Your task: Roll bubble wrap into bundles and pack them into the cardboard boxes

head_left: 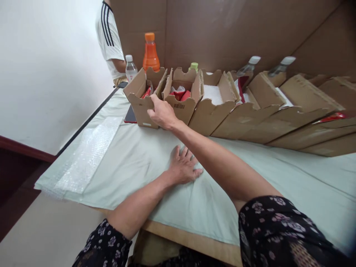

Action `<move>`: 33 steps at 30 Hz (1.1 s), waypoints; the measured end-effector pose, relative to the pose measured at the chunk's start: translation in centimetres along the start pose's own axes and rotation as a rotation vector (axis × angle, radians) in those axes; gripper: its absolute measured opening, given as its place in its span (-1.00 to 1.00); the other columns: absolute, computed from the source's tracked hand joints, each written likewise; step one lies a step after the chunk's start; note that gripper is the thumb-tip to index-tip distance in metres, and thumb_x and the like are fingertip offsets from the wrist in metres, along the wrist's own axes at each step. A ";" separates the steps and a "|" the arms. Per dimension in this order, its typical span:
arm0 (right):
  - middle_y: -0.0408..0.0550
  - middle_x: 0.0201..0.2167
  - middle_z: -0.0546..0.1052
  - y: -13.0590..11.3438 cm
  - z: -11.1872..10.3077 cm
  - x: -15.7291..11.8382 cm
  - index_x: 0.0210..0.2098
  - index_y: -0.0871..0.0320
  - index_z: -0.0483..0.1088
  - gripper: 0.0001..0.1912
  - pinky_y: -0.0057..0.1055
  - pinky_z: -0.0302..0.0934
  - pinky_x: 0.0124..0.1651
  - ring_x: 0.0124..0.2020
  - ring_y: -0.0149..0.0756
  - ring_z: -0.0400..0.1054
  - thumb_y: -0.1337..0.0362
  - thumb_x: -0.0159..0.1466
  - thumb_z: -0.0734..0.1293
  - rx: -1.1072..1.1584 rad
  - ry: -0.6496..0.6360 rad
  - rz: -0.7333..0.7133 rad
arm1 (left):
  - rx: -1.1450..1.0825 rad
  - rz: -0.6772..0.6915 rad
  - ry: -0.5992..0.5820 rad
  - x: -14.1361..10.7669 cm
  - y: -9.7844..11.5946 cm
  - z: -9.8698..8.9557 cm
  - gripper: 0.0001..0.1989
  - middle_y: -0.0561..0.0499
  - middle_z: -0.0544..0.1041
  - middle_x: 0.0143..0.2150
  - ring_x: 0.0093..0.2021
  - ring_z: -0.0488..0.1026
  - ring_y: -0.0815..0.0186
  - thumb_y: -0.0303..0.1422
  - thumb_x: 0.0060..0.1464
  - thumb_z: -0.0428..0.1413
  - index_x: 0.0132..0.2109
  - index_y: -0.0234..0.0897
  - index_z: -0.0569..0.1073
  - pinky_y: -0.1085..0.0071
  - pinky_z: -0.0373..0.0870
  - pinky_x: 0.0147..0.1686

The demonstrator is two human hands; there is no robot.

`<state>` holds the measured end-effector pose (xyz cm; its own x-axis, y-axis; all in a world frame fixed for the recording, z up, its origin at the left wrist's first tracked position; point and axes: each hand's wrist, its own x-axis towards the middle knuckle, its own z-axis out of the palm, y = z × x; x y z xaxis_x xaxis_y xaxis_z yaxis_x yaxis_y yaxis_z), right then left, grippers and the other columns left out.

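My right hand grips the front right edge of the leftmost cardboard box, which has a red packet inside. Flat on the pale green cloth, with its fingers spread, lies my left hand; it holds nothing. Beside the gripped box stands a second open box with red packets in it. A third box contains something white. Further boxes lean in a row to the right, some with packets showing.
Bubble wrap lies at the table's left end. A dark red-edged phone-like object is partly behind the first box. An orange bottle and clear bottles stand behind the row. A person in a white shirt is at the back left.
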<state>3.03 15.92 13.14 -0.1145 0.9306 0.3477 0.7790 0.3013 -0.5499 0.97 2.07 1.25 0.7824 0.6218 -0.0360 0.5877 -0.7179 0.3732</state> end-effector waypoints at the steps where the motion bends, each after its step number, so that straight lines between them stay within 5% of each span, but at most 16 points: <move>1: 0.03 -0.28 0.59 -0.1 0.2 0.4 0.11 0.14 0.47 -0.58 -0.02 0.32 0.12 -0.15 -0.02 0.47 0.36 0.27 0.28 -0.001 0.011 0.024 | 0.001 0.007 0.010 0.0 -0.1 0.0 -0.31 -0.31 0.15 0.59 0.62 -0.03 -0.13 -0.05 0.40 -0.06 0.50 -0.33 0.21 -0.28 -0.26 0.55; 4: -0.02 -0.33 0.57 0.0 0.1 0.0 -0.13 0.12 0.49 -0.80 -0.20 0.32 0.05 -0.18 -0.12 0.46 0.35 0.35 0.24 0.055 0.043 0.044 | 0.015 0.013 0.037 0.1 -0.2 -0.1 -0.32 -0.30 0.15 0.59 0.62 -0.05 -0.13 -0.05 0.40 -0.06 0.50 -0.31 0.22 -0.29 -0.25 0.55; 9: -0.13 -0.42 0.52 -0.7 -1.0 -3.4 -0.31 0.09 0.43 -0.89 -0.38 0.29 -0.11 -0.26 -0.24 0.45 0.37 0.32 0.27 0.192 0.030 0.018 | 0.038 -0.005 0.019 -1.5 0.4 0.1 -0.35 -0.29 0.15 0.59 0.61 -0.01 -0.12 -0.09 0.42 -0.04 0.50 -0.29 0.22 -0.25 -0.17 0.55; 17: -0.17 -0.46 0.55 -1.0 -6.0 -14.9 -0.34 0.13 0.46 -0.85 -0.43 0.24 -0.23 -0.40 -0.36 0.40 0.37 0.29 0.26 0.397 -0.063 -0.087 | 0.016 0.064 0.127 -13.5 4.1 3.7 -0.40 -0.29 0.18 0.58 0.60 0.04 -0.16 -0.15 0.37 0.10 0.46 -0.24 0.34 -0.26 0.00 0.53; 22: -0.13 -0.42 0.60 3.5 -12.0 -20.5 -0.29 0.14 0.50 -0.85 -0.42 0.31 -0.25 -0.38 -0.36 0.47 0.34 0.27 0.27 0.453 -0.031 -0.024 | -0.407 0.021 0.281 -19.5 3.9 4.1 -0.62 -0.17 0.56 0.33 0.43 0.41 -0.04 -0.30 0.30 0.14 0.21 -0.13 0.61 -0.19 0.29 0.45; 26: -0.16 -0.46 0.54 9.2 -16.5 -22.2 -0.26 0.10 0.52 -0.85 -0.45 0.29 -0.36 -0.43 -0.39 0.41 0.31 0.20 0.32 0.454 0.138 0.118 | -0.744 -0.323 0.413 -20.6 2.8 2.7 -0.68 -0.17 0.68 0.14 0.24 0.59 -0.03 -0.21 0.28 0.15 0.09 -0.14 0.65 -0.11 0.47 0.31; 29: -0.14 -0.30 0.60 13.0 -18.5 -24.0 -0.04 0.03 0.50 -0.65 -0.43 0.36 -0.37 -0.33 -0.33 0.47 0.22 0.16 0.40 0.563 0.290 0.229 | -0.876 -0.600 0.622 -19.4 2.4 1.7 -0.57 -0.19 0.66 0.06 0.07 0.65 0.03 -0.11 0.17 0.22 0.12 -0.20 0.55 0.01 0.58 0.13; 31: -0.07 -0.13 0.64 14.8 -18.8 -26.0 0.07 -0.01 0.47 -0.49 -0.35 0.47 -0.28 -0.19 -0.23 0.54 0.15 0.11 0.47 0.614 0.216 0.271 | -0.893 -0.686 0.727 -18.2 2.5 1.3 -0.44 -0.17 0.61 0.04 -0.02 0.65 0.10 -0.08 0.08 0.28 0.16 -0.23 0.47 0.11 0.60 0.04; 33: 0.01 -0.04 0.64 15.9 -18.3 -28.3 0.07 0.01 0.51 -0.43 -0.27 0.54 -0.19 -0.07 -0.12 0.57 0.13 0.05 0.53 0.598 -0.043 0.271 | -0.880 -0.685 0.731 -17.1 2.9 1.2 -0.36 -0.17 0.56 0.06 -0.08 0.62 0.16 -0.08 0.02 0.30 0.20 -0.24 0.42 0.19 0.60 -0.07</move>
<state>29.91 -9.40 8.50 0.0039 0.9935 0.1138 0.3083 0.1071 -0.9452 -10.44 -11.00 1.81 -0.0679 0.9961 -0.0561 0.2704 0.0725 0.9600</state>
